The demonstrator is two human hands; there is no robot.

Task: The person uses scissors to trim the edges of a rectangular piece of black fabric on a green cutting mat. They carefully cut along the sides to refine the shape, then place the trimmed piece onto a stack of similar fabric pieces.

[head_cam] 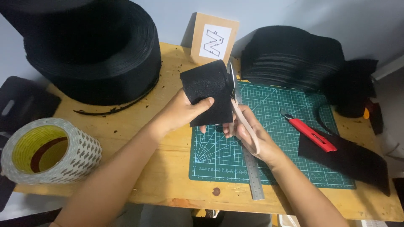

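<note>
My left hand (182,112) grips a black piece of foam-like fabric (207,90), thumb across its front, holding it upright above the left edge of the green cutting mat (273,138). My right hand (248,132) holds a pair of scissors (240,110) with pale handles. The blades point up along the fabric's right edge.
A steel ruler (253,178) lies on the mat under my right wrist. A red utility knife (309,132) and a black sheet (349,157) lie at right. Stacked black pieces (290,56), a big black roll (92,50), a tape roll (48,151) and a small cardboard box (213,40) surround the wooden table (168,180).
</note>
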